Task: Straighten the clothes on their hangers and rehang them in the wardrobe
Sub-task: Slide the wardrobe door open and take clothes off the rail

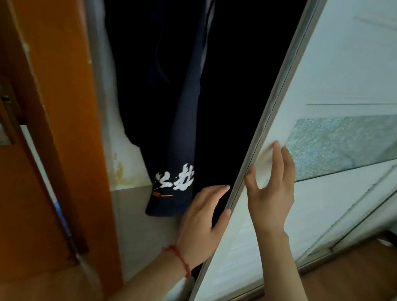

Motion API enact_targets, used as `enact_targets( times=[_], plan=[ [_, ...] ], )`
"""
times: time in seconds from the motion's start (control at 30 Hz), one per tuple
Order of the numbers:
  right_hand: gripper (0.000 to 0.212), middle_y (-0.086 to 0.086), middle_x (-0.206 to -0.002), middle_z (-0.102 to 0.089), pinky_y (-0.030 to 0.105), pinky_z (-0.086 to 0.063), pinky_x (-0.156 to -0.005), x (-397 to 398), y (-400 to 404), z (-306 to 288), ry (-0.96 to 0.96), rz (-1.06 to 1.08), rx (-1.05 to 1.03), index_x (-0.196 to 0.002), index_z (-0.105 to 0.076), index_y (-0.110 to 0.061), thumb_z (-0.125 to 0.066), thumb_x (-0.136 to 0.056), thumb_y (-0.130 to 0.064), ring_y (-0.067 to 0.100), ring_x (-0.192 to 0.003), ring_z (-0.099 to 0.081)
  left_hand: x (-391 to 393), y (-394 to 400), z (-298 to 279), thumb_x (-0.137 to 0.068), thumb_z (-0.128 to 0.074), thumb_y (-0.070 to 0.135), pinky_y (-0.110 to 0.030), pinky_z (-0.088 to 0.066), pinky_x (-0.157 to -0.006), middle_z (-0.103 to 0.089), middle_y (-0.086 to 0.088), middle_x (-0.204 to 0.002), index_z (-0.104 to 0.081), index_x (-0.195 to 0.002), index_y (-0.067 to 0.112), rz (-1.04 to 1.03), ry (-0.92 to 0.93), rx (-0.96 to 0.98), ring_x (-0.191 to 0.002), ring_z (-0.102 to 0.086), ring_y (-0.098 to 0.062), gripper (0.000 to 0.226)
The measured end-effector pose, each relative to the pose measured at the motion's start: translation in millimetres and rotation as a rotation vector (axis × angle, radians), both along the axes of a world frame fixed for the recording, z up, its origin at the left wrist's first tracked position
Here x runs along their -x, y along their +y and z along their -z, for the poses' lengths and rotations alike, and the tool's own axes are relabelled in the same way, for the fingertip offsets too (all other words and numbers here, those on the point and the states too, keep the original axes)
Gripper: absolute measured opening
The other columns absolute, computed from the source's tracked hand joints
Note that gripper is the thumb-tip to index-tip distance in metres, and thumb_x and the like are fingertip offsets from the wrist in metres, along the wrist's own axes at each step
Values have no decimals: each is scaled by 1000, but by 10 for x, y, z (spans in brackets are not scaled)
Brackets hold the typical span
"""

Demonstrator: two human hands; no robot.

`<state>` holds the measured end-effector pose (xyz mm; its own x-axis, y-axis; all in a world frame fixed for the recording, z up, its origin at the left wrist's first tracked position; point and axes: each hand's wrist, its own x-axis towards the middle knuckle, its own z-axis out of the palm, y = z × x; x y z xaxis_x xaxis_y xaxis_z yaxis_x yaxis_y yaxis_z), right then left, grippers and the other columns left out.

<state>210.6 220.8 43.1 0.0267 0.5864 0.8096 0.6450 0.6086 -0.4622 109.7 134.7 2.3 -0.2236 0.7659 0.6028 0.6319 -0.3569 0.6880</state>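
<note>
Both hands were unclenched: left hand (204, 217) at the sliding door (237, 232) edge, right hand (272, 188) flat on it; the dark garment (178, 162) (top hidden) hung in blackness.

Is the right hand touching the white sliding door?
Touching. The head view shows the right hand laid open on the white sliding door, its fingers flat against the panel and its thumb at the door's edge.

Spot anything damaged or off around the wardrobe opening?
Yes. The white inner wall left of the dark hanging garment shows yellowish stains and flaking near its lower edge. The sliding door looks intact.
</note>
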Motion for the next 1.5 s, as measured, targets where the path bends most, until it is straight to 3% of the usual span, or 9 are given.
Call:
enact_targets(
  times=[0.13,0.3,0.6,0.8,0.87,1.0,1.17,1.3,1.5],
  plan=[
    [55,17,-140,-45,46,-55,-84,-262,261,-3,-15,52,8,-138,-29,-22,-47,-88,-36,16,-126,-33,-373,721,40,-74,-20,70,-31,-37,-110,-41,-1,-145,-32,-141,18,132,-11,274,-133,-42,-16,86],
    [54,16,-139,-47,40,-56,-81,-601,635,33,-38,69,-8,-138,-34,-19,-46,-88,-36,16,-125,-37,-772,1317,92,-65,-8,87,-27,-49,-97,-61,-3,-127,-48,-132,15,117,-95,219,-117,-59,-19,106],
    [54,20,-138,-47,28,-46,-85,-1215,1369,94,-21,87,-40,-135,-36,-13,-50,-86,-31,18,-123,-39,-1401,2020,50,-67,-18,85,-31,-53,-94,-68,0,-115,-55,-125,20,153,-126,209,-108,-65,-19,95],
    [56,21,-141,-42,28,-53,-67,-1615,1760,51,-29,125,-37,-135,-41,-8,-57,-83,-21,16,-117,-42,-1741,2430,-104,-62,-28,78,-30,-54,-91,-68,-2,-112,-60,-118,19,236,-120,295,-106,-64,-19,88],
    [54,21,-141,-42,26,-51,-68,-1735,1881,48,-44,144,-39,-135,-42,-6,-53,-85,-23,16,-117,-42,-1785,2549,-208,-74,-41,64,-27,-52,-91,-65,-3,-116,-58,-120,17,251,-77,311,-108,-61,-17,69],
    [52,24,-138,-43,24,-45,-75,-1926,2099,62,-32,181,-57,-134,-43,-1,-46,-88,-22,18,-117,-41,-1721,2735,-482,-89,-57,24,-29,-52,-91,-62,-3,-118,-58,-120,15,177,2,137,-106,-58,-9,33],
    [51,23,-138,-45,26,-42,-84,-2119,2325,69,3,220,-46,-134,-45,0,-60,-85,-3,29,-118,-52,-1479,2859,-1151,-86,-51,24,-37,-54,-80,-66,-9,-102,-66,-106,8,40,69,-337,-94,-63,-19,29],
    [44,24,-138,-45,35,-40,-94,-2275,2509,78,15,248,-63,-133,-46,1,-49,-91,-14,37,-122,-52,-1258,2943,-1875,-86,-51,15,-32,-46,-87,-65,-14,-102,-66,-103,4,-162,205,-657,-97,-59,-26,25],
    [50,23,-138,-46,43,-40,-98,-2495,2751,83,35,277,-26,-131,-47,2,-35,-91,-24,38,-125,-49,-1027,3290,-2776,-82,-52,18,-27,-36,-99,-55,-16,-120,-57,-118,5,-218,-54,-538,-114,-51,-28,38]
  ],
)
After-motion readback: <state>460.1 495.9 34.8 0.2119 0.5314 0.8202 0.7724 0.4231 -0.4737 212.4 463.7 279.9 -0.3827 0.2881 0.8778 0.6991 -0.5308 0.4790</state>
